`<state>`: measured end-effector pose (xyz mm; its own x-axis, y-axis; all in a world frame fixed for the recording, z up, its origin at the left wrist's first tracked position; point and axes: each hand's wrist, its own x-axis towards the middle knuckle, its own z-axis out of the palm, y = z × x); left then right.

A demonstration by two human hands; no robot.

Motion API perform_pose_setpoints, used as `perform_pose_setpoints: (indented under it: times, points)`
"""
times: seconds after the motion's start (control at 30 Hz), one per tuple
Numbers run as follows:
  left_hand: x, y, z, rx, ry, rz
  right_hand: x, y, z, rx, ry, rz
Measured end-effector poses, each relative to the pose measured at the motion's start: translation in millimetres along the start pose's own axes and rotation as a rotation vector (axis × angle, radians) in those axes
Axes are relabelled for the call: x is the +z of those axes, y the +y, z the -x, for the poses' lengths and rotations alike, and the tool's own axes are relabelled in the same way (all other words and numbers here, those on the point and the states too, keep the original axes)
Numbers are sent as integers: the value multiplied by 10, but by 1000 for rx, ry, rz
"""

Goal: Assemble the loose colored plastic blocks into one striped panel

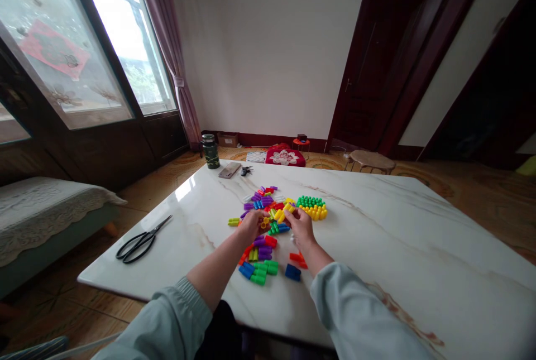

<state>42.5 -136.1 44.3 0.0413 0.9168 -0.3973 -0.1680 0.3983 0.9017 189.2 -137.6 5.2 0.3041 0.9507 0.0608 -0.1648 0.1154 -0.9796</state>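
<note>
My left hand and my right hand meet over a scatter of coloured plastic building pieces. Between the fingertips of my right hand is a yellow building piece. My left hand is closed around yellow pieces, partly hidden by its fingers. Beyond my right hand stand rows of green pieces and yellow pieces, upright and side by side. Under and around my wrists lie green pieces, purple pieces, a dark blue piece and orange-red pieces.
The pieces lie on a white marble-patterned table. Black-handled scissors rest at its left. Near the far left corner are a camouflage thermos, a phone and keys. A stool stands beyond the table.
</note>
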Motion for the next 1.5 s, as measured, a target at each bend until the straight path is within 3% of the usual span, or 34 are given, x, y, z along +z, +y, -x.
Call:
perform_pose_setpoints:
  times: [0.17, 0.27, 0.37, 0.43, 0.5, 0.6, 0.67, 0.77, 0.87, 1.03, 1.17, 1.3, 1.33, 1.43, 1.5]
  points:
    - [134, 39, 159, -177, -138, 101, 206, -41, 94, -42, 31, -2]
    - [162, 35, 210, -163, -204, 81, 209, -48, 104, -107, 5, 142]
    - [138, 13, 198, -75, -131, 22, 128, -91, 72, -137, 25, 217]
    - [106, 6, 179, -18, -82, -4, 62, -151, 49, -52, -21, 203]
    - [74, 7, 168, 36, -56, -26, 11, -224, 42, 134, -133, 150]
    - [43, 1, 166, 75, -99, -44, -19, -310, 72, 403, -309, 77]
    - [36, -12, 161, 63, -153, -55, -15, -335, 108, 459, -366, 61]
    - [44, -25, 146, 49, -125, -40, 1, -334, 162, 401, -361, 42]
    - [61, -14, 139, 59, -52, 49, 10, -308, 199, 214, -370, 33]
    - [82, -9, 141, 61, -66, 116, 42, -244, 192, -84, -380, 134]
    - [69, -42, 118, 77, -72, 85, -96, -226, 48, -115, -263, 295]
    - [33, -56, 100, 100, -80, 20, -559, -140, -167, -99, 143, 807]
    - [27, -56, 98, 104, -83, 11, -685, -101, -206, -73, 191, 940]
    - [24, -64, 93, 118, -88, -11, -941, 17, -270, -37, 186, 1106]
    - [32, -77, 86, 123, -88, -31, -982, 71, -281, -48, 152, 1152]
